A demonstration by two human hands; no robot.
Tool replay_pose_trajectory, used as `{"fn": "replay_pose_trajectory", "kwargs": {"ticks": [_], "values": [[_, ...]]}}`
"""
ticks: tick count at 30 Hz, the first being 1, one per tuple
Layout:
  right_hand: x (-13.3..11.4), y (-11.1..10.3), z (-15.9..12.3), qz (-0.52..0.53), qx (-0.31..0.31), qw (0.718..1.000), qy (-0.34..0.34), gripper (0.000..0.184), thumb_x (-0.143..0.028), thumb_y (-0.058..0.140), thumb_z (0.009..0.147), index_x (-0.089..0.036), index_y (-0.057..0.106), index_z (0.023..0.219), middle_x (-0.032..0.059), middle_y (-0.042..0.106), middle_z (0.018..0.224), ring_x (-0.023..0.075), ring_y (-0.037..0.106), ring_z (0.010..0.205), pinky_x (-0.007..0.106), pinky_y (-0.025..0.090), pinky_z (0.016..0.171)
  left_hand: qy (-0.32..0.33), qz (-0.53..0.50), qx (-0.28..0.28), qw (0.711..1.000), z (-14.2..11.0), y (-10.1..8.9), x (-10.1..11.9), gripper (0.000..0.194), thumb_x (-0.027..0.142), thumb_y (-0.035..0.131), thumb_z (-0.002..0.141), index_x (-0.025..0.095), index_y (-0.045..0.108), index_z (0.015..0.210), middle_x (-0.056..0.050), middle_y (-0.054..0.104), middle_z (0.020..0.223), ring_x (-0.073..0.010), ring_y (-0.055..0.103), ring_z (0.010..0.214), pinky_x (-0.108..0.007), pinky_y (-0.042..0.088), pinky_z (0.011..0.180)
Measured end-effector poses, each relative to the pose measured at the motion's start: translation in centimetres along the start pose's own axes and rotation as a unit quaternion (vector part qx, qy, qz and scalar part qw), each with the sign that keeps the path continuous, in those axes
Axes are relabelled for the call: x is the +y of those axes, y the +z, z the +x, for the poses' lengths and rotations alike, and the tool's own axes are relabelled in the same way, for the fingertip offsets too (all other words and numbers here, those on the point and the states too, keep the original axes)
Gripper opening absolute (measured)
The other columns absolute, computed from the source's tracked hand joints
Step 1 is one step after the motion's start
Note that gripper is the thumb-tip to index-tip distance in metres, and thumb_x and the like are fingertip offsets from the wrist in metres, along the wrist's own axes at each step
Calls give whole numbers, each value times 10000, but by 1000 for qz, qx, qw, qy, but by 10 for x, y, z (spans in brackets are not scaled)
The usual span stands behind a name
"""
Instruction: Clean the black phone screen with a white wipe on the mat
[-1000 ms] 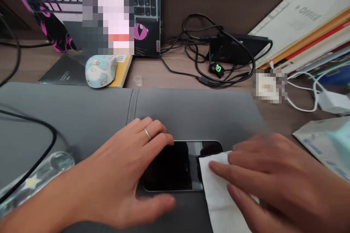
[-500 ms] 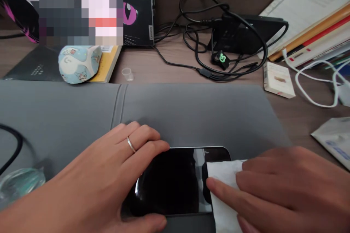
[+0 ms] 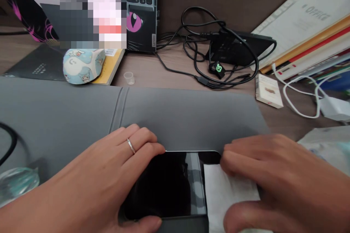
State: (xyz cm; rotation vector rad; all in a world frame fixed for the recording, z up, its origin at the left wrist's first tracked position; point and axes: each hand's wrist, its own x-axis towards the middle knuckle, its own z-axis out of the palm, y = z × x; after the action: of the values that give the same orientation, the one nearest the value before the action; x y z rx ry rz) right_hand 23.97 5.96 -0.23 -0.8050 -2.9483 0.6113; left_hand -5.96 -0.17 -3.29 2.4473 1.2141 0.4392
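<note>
We hold our hands apart: the left hand clamps the left end of the smartphone, near and central on the gray desk mat; the right hand covers the white wipe at its right end, grip unclear. Uneven pressure could slide the smartphone or bunch the white wipe.
</note>
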Motion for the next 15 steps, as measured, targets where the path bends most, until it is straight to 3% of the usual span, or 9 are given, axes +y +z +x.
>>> {"fn": "replay_pose_trajectory", "kwargs": {"ticks": [6, 11, 15], "values": [[9, -7, 1, -25, -30, 996, 81, 536, -689, 791, 762, -238, 504, 728, -39, 597, 661, 158, 546, 549, 297, 264, 501, -21, 14, -27, 999, -2, -3, 3, 617, 318, 744, 763, 294, 480, 1321, -48, 601, 1274, -283, 608, 1094, -411, 550, 842], [13, -12, -2, -8, -46, 992, 116, 444, -648, 776, 811, -247, 585, 834, -32, 656, 744, 167, 580, 606, 290, 310, 544, -11, 1, -36, 999, -1, -2, 2, 571, 319, 748, 779, 267, 491, 1286, -53, 588, 1253, -254, 596, 1045, -401, 547, 826], [11, -10, -1, -40, -21, 994, 100, 368, -581, 714, 902, -241, 594, 828, -12, 636, 742, 183, 571, 641, 301, 320, 587, 0, 1, -32, 999, 2, -4, 3, 495, 336, 742, 796, 232, 524, 1228, -69, 586, 1226, -261, 579, 1013, -422, 539, 829]]}}
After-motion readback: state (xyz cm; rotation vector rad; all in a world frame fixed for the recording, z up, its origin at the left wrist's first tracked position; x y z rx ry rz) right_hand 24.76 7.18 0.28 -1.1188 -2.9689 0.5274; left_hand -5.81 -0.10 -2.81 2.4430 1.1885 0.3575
